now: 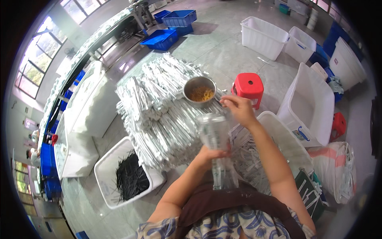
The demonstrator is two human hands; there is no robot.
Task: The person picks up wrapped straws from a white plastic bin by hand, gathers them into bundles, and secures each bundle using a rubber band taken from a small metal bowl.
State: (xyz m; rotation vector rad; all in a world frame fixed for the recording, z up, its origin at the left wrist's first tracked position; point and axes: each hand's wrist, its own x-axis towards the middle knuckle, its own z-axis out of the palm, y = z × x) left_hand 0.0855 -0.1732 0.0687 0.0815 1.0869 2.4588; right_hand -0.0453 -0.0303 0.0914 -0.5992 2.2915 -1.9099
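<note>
My left hand [215, 154] is wrapped round a bundle of clear, shiny plastic packets [213, 126], held upright in front of my apron. Above and to the right of it is my right hand [238, 106], its thumb and fingers pinched together; whatever is between them is too small to make out. Just left of that hand, a steel bowl [186, 88] with yellow-brown rubber bands [202, 95] inside rests on a big stack of silvery bundles [159, 115]. Long, narrow bundles are piled there in layers.
Left of the stack, a white bin [104, 187] holds black strips [131, 177]. Under my right arm, another white bin [270, 119] contains loose clear strips. A red stool [249, 87] stands beyond it. Large white tubs [312, 103] line the right; blue crates [161, 40] sit at the back.
</note>
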